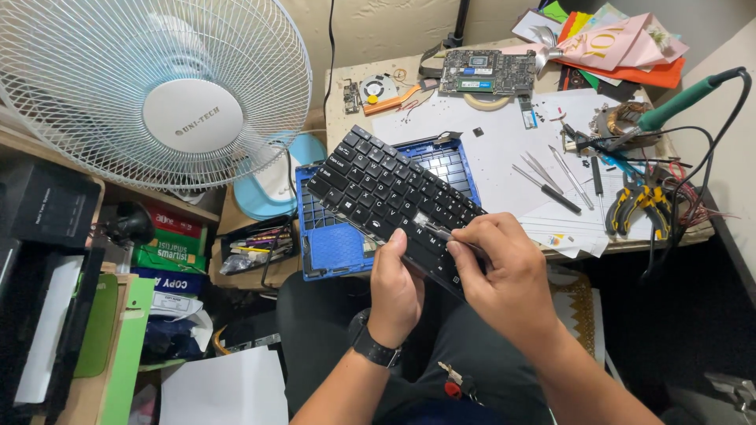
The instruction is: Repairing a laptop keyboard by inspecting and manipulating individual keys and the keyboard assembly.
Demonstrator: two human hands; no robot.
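A black laptop keyboard (378,187) is lifted at a tilt above a blue laptop case (337,245) that rests at the desk's edge. My left hand (396,285), with a dark watch on the wrist, grips the keyboard's near edge from below. My right hand (504,267) pinches a thin metal tool (438,230) whose tip touches the keys near the keyboard's near right corner.
A circuit board (480,72) and a small fan (378,86) lie at the desk's far side. Tweezers and screwdrivers (551,179), pliers (639,203) and a green soldering iron (685,98) sit right. A white standing fan (157,86) fills the left, above cluttered shelves.
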